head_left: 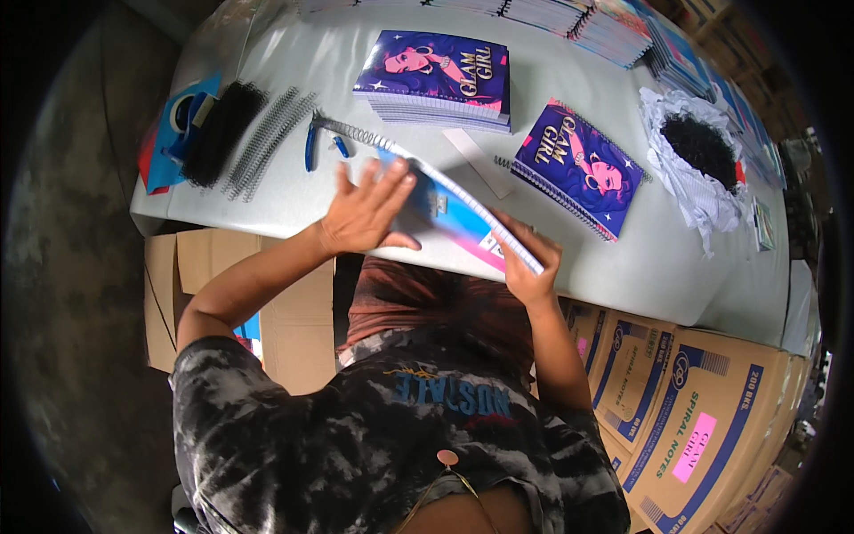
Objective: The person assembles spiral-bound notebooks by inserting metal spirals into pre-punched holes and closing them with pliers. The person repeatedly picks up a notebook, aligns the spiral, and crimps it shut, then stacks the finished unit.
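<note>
My right hand (534, 267) grips the near end of a notebook (445, 214) with a blue and pink cover, held tilted above the table's front edge. My left hand (365, 209) is open, its fingers spread flat against or just over the cover's far end; contact is hard to make out. From that far end a loose metal spiral coil (351, 133) sticks out to the left along the notebook's punched edge. Blue-handled pliers (310, 147) and a small blue tool (340, 146) lie beyond my left hand.
A stack of purple notebooks (436, 76) stands at the far middle. One spiral-bound purple notebook (578, 169) lies to the right, beside a white strip (478, 162). Loose coils (267, 142) lie left; crumpled wrapping (672, 169) holds a dark coil heap (703, 151). Cartons (694, 418) stand below.
</note>
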Motion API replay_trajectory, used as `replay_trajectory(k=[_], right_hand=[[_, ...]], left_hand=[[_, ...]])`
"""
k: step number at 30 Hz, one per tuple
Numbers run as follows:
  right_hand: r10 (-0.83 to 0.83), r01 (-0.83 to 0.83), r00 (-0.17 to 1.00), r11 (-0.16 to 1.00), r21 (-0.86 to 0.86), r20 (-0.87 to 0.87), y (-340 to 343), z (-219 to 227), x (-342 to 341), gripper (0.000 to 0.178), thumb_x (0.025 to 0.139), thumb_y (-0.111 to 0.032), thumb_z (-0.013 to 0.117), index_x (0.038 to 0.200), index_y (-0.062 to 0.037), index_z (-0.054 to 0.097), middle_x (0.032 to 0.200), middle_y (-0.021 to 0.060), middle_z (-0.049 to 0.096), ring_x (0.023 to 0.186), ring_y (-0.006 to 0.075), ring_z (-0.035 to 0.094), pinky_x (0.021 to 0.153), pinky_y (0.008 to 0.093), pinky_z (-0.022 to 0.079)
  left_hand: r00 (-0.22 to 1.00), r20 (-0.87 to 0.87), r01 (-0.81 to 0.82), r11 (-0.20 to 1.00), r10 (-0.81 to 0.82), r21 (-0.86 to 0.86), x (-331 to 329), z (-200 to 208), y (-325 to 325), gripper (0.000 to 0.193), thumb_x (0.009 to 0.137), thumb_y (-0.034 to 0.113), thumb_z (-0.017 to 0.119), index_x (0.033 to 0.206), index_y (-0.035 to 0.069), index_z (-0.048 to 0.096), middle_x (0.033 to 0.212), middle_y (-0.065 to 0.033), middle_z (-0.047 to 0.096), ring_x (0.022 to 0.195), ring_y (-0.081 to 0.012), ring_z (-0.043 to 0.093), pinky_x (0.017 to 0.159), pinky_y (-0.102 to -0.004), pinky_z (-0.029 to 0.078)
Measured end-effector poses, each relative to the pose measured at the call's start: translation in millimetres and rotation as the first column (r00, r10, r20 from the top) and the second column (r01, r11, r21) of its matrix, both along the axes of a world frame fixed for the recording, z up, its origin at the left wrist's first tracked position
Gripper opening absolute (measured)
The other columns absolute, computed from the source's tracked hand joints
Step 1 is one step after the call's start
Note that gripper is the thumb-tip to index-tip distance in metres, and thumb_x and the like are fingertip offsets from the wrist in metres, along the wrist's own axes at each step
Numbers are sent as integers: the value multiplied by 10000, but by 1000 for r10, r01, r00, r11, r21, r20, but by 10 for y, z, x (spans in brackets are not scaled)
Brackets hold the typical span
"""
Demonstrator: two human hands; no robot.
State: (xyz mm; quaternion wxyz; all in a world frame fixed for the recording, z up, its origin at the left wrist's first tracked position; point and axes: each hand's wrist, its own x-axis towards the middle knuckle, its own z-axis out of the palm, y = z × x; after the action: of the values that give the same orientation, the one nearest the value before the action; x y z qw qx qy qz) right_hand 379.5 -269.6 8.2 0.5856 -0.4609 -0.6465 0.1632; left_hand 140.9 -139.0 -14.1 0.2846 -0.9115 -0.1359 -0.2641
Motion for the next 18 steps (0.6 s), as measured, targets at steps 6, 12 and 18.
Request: replay_trajectory(k=[6,12,18], right_hand=[[26,-36,995,993,110,94,-4,62,-185,324,741,83,529,1036,5,637,986,156,655,902,269,650,780,320,513],[65,-82,993,980,180,98,-4,46,-180,298,735,8,624,1033,18,634,958,161,659,875,281,655,780,333,515],[7,-38,989,977,210,147,56,9,-120,308,734,5,630,1042,-4,636,953,167,657,869,267,656,755,325,523]], left_hand=[[884,417,-8,899,211,-438,57,-157,214,1034,771,752,288,1354,-95,178,1394,-381,-3,1281,-550,-96,966,-624,-152],[702,710,-75,997,58,-8,99,716,349,1019,783,751,219,1383,-67,122,1424,-317,-24,1324,-453,-48,1016,-578,-84],[857,504,106,994,-107,33,13,20,135,989,785,708,350,1373,-57,133,1420,-296,76,1304,-470,49,999,-623,32]])
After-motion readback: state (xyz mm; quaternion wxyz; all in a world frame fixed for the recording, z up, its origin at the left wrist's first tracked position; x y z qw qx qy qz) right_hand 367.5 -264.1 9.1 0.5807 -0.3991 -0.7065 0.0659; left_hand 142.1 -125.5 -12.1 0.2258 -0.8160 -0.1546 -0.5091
